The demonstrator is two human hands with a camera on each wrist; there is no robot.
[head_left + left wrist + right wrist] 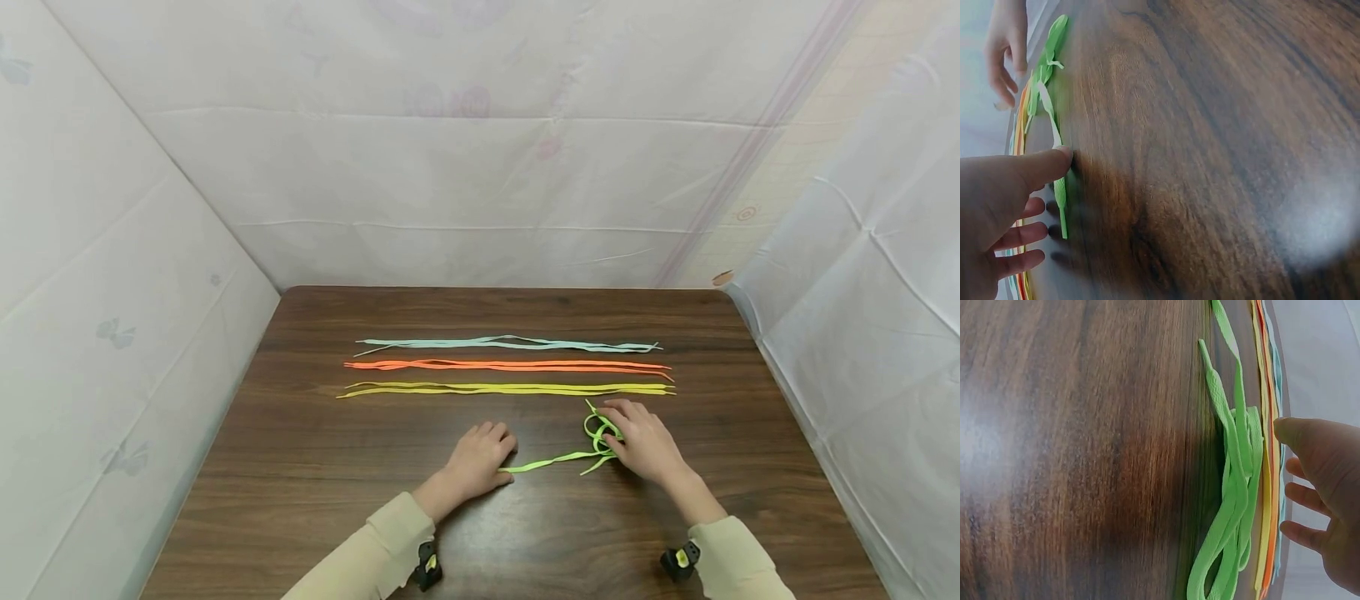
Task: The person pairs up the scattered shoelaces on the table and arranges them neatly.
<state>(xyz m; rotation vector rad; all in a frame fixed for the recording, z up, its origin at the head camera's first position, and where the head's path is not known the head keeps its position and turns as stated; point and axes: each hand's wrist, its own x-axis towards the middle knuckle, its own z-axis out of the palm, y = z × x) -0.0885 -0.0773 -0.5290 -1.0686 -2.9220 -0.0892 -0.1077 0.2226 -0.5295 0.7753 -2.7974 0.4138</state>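
Observation:
A bright green shoelace (551,462) lies in front of the other laces, its right part in a loose looped heap (598,435). My left hand (477,460) pinches it near its left end. In the left wrist view the thumb (1047,167) lies across the lace, and the tipped end (1063,219) sticks out past it; the index finger is mostly hidden behind the thumb. My right hand (643,442) is over the right side of the heap. In the right wrist view its fingers (1307,499) are apart and hold nothing, beside the green loops (1235,487).
Beyond the green lace, yellow laces (510,388), orange laces (510,365) and light blue laces (510,342) lie stretched in parallel rows across the dark wooden table (315,500). White sheeting (480,192) stands behind the table and along both sides.

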